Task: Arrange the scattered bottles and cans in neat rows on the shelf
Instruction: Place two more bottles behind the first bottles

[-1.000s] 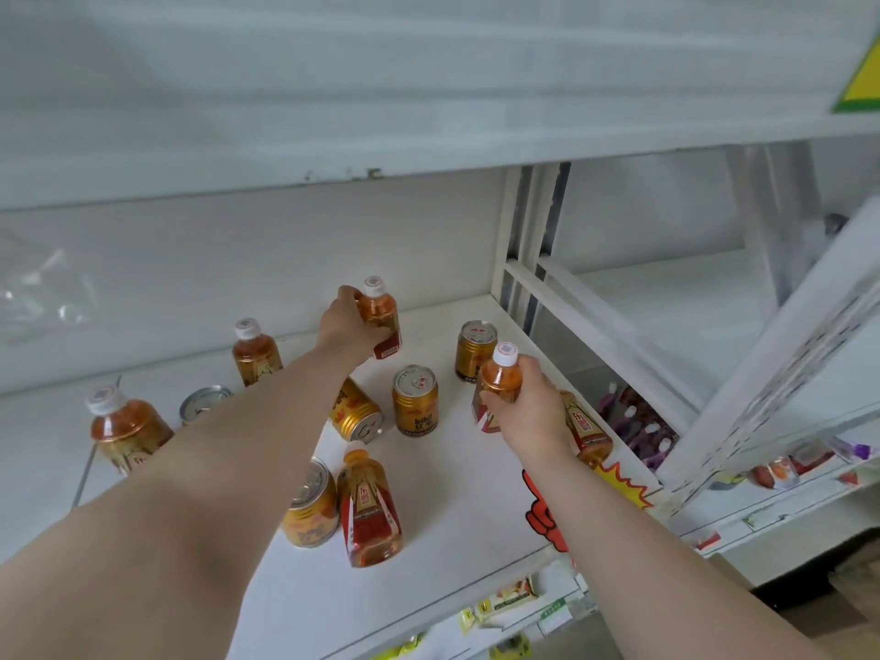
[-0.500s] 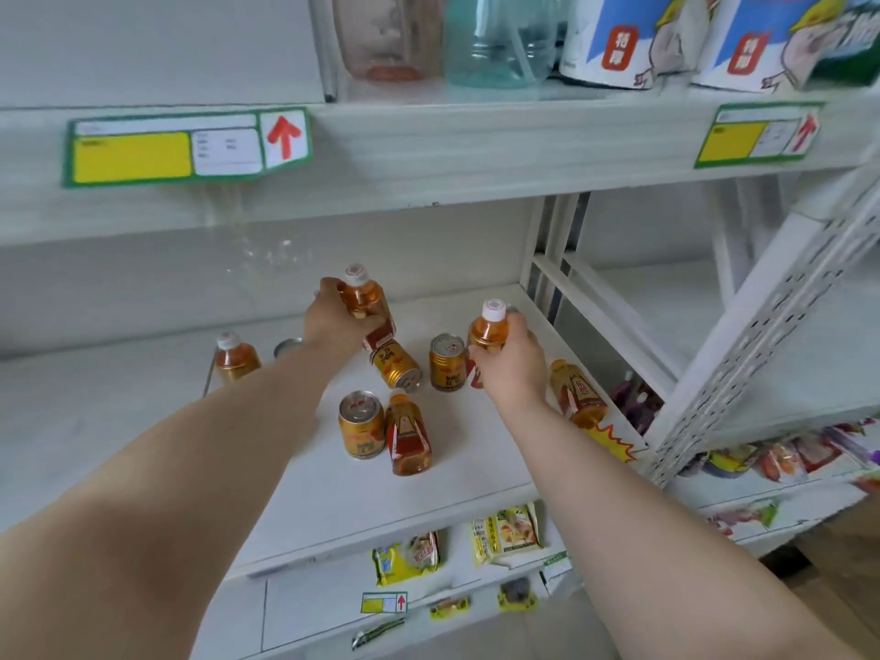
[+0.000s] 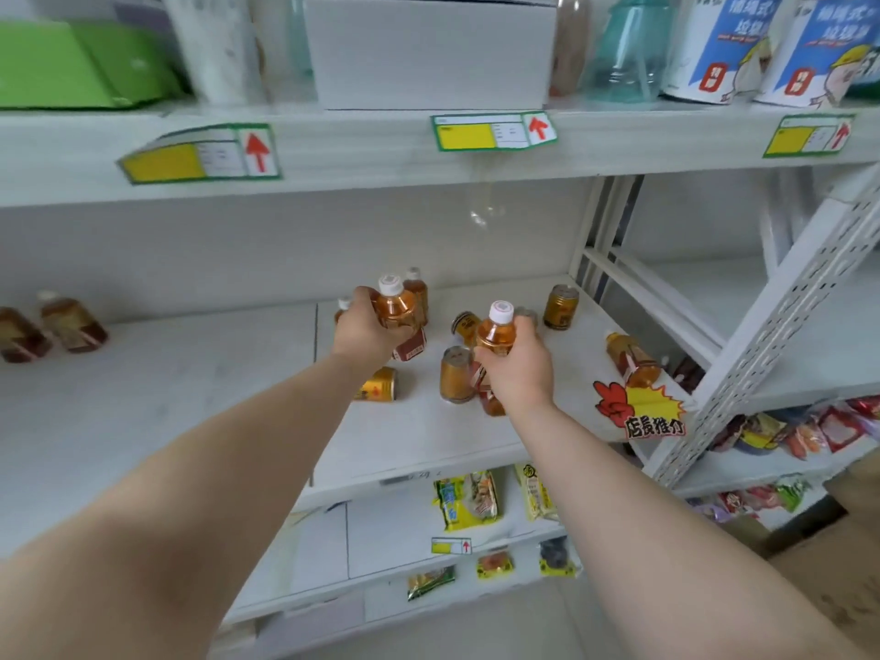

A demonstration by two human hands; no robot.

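My left hand grips an amber tea bottle with a white cap, held above the white shelf. A second amber tea bottle is in my right hand, also lifted. Gold cans are scattered on the shelf: one upright beside my right hand, one lying down under my left wrist, one upright at the back right, another between my hands. A tea bottle lies on its side at the right. One more bottle stands behind my left hand.
Two tea bottles lie far left on the shelf. A star-shaped promo sign hangs at the shelf's right front edge. The upper shelf carries boxes and price tags. Snack packets fill the lower shelves. A white perforated upright stands right.
The view has pulled back and tilted up, showing the upper shelf. Both hands have lifted their bottles slightly and drawn them toward me, away from the back wall.
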